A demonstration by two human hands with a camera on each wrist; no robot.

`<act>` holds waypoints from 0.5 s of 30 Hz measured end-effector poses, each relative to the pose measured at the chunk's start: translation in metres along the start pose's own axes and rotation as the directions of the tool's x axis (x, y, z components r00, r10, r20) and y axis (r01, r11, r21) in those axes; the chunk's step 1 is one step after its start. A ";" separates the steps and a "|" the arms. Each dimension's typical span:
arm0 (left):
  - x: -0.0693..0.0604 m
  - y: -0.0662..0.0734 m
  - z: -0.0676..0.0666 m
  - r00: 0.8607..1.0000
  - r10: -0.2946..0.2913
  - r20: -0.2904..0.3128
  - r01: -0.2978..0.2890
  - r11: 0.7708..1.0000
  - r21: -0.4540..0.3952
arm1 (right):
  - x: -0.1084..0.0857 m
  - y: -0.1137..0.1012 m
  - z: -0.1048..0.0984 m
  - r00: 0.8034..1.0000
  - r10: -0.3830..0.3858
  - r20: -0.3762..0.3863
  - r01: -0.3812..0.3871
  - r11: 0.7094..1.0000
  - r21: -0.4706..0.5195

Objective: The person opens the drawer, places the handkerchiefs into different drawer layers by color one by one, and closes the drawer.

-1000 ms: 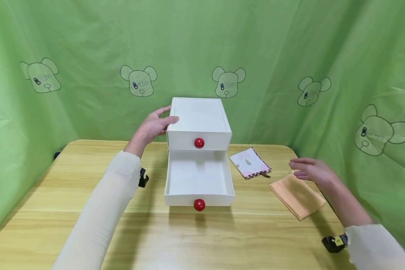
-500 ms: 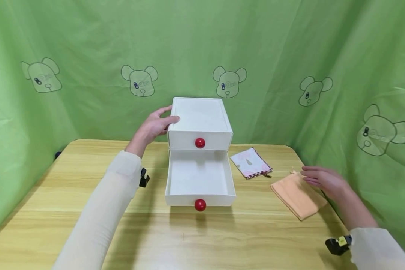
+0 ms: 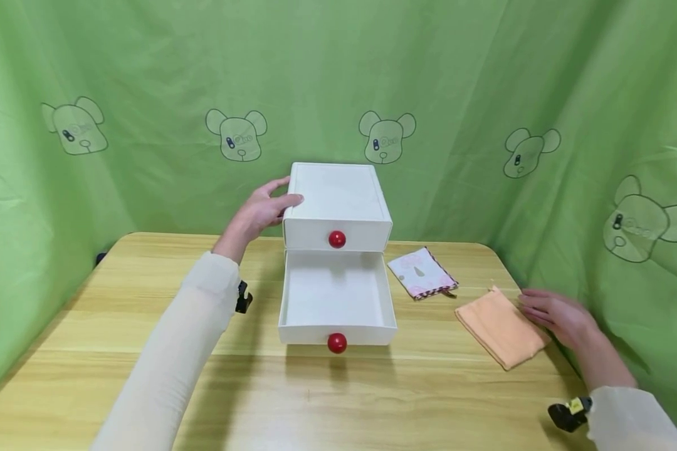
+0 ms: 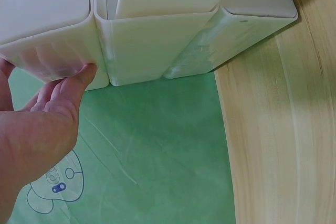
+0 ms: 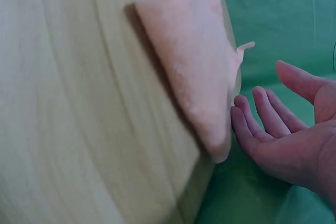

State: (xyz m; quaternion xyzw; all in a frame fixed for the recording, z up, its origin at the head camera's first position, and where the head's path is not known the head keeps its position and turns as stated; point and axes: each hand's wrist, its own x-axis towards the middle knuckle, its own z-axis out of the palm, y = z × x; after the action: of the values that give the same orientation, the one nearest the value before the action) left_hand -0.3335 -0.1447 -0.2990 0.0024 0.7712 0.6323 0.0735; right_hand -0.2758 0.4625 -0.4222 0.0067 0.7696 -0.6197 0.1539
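A white drawer cabinet (image 3: 338,191) with two red knobs stands at the middle of the table. Its lower drawer (image 3: 338,288) is pulled out and its upper one is pushed in. My left hand (image 3: 262,210) holds the cabinet's upper left side, thumb over the top edge and fingers against the side wall (image 4: 52,56). Beside the right edge of a folded orange towel (image 3: 502,329), my right hand (image 3: 561,316) hovers with loosely bent fingers and nothing in it. In the right wrist view the fingertips come close to the towel (image 5: 189,61); contact cannot be told.
A folded white patterned cloth (image 3: 420,274) with a checked border lies right of the cabinet. The wooden table (image 3: 118,338) ends close to green curtains (image 3: 327,81) at the back and both sides.
My right hand has moved right and down, from above the orange towel to its right edge. My left hand keeps its hold on the cabinet. The lower drawer stays out.
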 end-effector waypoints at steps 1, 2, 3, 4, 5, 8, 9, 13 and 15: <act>0.000 0.000 0.000 1.000 0.001 0.000 -0.001 1.000 -0.002 | 0.000 0.003 -0.002 1.000 0.009 0.005 -0.009 1.000 -0.005; 0.001 0.000 0.000 1.000 0.002 -0.001 -0.002 1.000 -0.004 | 0.001 0.006 -0.003 1.000 0.018 0.009 -0.018 1.000 -0.008; 0.001 0.000 0.001 1.000 0.002 -0.003 -0.002 1.000 -0.003 | 0.002 0.008 -0.005 1.000 0.025 0.013 -0.025 1.000 -0.008; 0.001 0.000 0.001 1.000 0.003 -0.004 -0.003 1.000 -0.004 | 0.002 0.010 -0.007 0.999 0.034 0.013 -0.034 0.999 -0.006; 0.001 0.001 0.001 1.000 0.003 -0.004 -0.003 1.000 -0.003 | 0.003 0.013 -0.008 0.999 0.041 0.013 -0.041 0.999 -0.010; 0.002 0.001 0.001 1.000 0.002 -0.002 -0.002 1.000 -0.009 | 0.004 0.020 -0.012 0.999 0.046 0.018 -0.044 0.997 -0.062; 0.002 0.000 0.001 1.000 0.002 0.000 -0.002 1.000 -0.009 | 0.004 0.022 -0.013 0.999 0.044 0.021 -0.043 0.997 -0.071; 0.002 -0.001 0.001 1.000 0.002 -0.001 -0.002 1.000 -0.003 | 0.005 0.031 -0.015 0.999 0.043 0.027 -0.040 0.993 -0.115; 0.002 -0.001 0.001 1.000 0.003 -0.002 -0.003 1.000 0.002 | 0.005 0.034 -0.015 0.999 0.048 0.013 -0.046 0.990 -0.135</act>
State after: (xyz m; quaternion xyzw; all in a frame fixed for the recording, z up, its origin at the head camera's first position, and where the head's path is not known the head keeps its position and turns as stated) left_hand -0.3353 -0.1435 -0.3003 0.0028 0.7718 0.6317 0.0717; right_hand -0.2769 0.4835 -0.4530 0.0092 0.8080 -0.5626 0.1748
